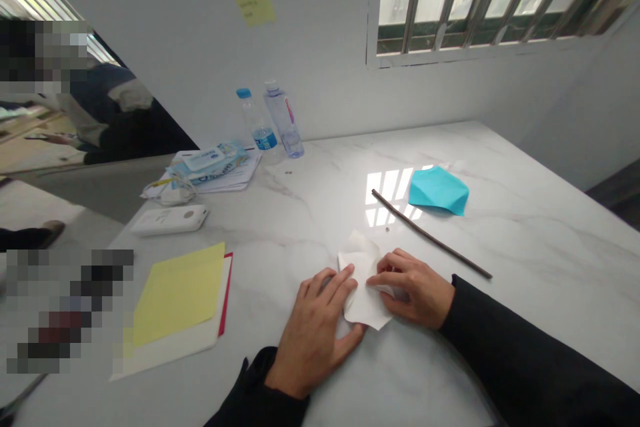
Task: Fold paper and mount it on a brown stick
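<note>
A small white folded paper (364,300) lies on the white marble table (525,240) in front of me. My left hand (317,330) rests flat on the paper's left part, fingers spread and pressing down. From the right, my right hand (413,287) pinches and presses a fold with its fingertips. Both arms wear black sleeves.
A folded turquoise paper (439,190) and a thin dark stick (430,235) lie beyond my hands. To the left sit a yellow sheet (177,293) on a stack of paper, a white device (170,220), a wipes pack (210,161) and two water bottles (273,121).
</note>
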A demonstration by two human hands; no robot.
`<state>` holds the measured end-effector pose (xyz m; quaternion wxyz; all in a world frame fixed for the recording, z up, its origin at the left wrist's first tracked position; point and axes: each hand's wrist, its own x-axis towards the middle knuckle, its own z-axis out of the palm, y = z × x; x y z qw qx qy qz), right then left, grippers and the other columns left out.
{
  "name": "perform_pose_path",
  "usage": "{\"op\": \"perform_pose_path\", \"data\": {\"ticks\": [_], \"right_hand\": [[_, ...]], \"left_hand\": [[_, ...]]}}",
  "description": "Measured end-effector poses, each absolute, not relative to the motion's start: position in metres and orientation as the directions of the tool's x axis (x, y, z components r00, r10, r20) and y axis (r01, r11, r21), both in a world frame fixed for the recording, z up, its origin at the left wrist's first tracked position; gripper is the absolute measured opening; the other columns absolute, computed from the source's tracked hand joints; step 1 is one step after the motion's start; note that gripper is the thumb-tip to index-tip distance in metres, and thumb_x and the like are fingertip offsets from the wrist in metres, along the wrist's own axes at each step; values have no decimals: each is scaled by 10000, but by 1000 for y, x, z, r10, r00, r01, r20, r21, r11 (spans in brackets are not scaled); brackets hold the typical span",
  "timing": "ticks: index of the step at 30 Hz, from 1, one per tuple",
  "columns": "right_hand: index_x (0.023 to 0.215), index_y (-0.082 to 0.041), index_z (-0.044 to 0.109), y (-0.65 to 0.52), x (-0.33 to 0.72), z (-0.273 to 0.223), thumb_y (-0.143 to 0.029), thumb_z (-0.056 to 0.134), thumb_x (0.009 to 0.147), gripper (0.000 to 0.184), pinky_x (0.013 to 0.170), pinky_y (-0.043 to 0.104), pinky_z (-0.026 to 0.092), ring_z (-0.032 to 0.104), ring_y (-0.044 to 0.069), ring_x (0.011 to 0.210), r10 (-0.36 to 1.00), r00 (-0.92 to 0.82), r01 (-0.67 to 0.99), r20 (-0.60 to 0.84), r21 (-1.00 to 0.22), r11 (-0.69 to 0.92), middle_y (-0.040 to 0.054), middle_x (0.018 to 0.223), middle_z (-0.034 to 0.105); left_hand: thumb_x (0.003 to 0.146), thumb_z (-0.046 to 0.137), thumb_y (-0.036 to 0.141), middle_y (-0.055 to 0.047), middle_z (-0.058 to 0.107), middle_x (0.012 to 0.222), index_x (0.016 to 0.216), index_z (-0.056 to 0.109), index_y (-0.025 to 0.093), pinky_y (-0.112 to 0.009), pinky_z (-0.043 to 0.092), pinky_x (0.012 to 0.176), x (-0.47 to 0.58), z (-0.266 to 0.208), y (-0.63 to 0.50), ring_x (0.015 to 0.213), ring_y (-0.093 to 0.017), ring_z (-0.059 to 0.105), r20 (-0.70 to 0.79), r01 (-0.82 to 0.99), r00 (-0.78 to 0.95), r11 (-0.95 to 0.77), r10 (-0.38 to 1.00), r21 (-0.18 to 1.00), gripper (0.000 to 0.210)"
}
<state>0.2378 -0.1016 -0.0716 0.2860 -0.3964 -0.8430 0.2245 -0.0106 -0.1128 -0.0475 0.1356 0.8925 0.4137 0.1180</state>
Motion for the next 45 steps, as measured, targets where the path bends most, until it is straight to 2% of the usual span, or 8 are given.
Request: {"op": "perform_pose_path", "data": {"ticks": [19, 25, 29, 33, 37, 41, 45], "right_hand": [[1187, -219, 709, -103, 234, -64, -108, 599, 890, 335, 875, 403, 536, 553, 242, 948, 763, -594, 607, 256, -479, 634, 106, 1038, 621], [1178, -220, 704, -103, 235, -65, -135, 603, 903, 305, 883, 409, 530, 549, 239, 948, 755, -605, 622, 252, -442, 646, 106, 1053, 623], [1193, -230, 700, -103, 235, -62, -151, 604, 911, 308, 890, 415, 523, 547, 239, 946, 758, -609, 638, 236, -422, 644, 102, 1052, 625], [1219, -240, 696, -103, 233, -59, -158, 599, 919, 326, 903, 412, 518, 553, 238, 959, 765, -607, 653, 215, -413, 635, 97, 1047, 628], [1209, -237, 704, -102, 233, -58, -149, 589, 924, 319, 892, 401, 517, 553, 233, 948, 768, -605, 661, 210, -406, 632, 95, 1036, 630], [1208, -230, 708, -101, 233, -58, -121, 589, 906, 342, 887, 392, 512, 547, 227, 938, 765, -612, 663, 203, -395, 636, 94, 1031, 623], [1224, -237, 700, -101, 234, -58, -100, 583, 891, 379, 895, 395, 510, 545, 225, 949, 765, -618, 663, 180, -404, 631, 89, 1053, 618]], "left_hand": [[850, 726, 308, -51, 529, 1544, 1342, 574, 235, -514, 400, 1100, -10, -48, -114, 1337, -328, 459, 103, 708, 630, -624, 770, 332, 520], [831, 726, 258, -92, 423, 1605, 1334, 573, 228, -513, 387, 1132, -12, -49, -115, 1405, -333, 406, 139, 693, 636, -641, 759, 331, 527], [818, 738, 238, -137, 534, 1428, 1309, 590, 216, -535, 420, 1105, -13, -50, -117, 1327, -344, 469, 204, 680, 614, -642, 762, 353, 514], [811, 747, 177, -101, 614, 1226, 1229, 625, 225, -497, 486, 1046, -14, -51, -118, 1188, -304, 553, 243, 638, 621, -661, 745, 396, 437], [846, 725, 134, -88, 636, 1173, 1166, 637, 218, -467, 516, 1017, -15, -52, -122, 1147, -280, 578, 299, 615, 607, -674, 736, 409, 343], [932, 653, 126, -70, 660, 1122, 1031, 660, 220, -416, 543, 962, -17, -54, -126, 1110, -252, 596, 323, 584, 621, -697, 714, 417, 137], [967, 627, 147, -56, 671, 1086, 969, 670, 224, -380, 554, 897, -18, -55, -126, 1042, -227, 618, 315, 562, 629, -696, 711, 448, 88]]}}
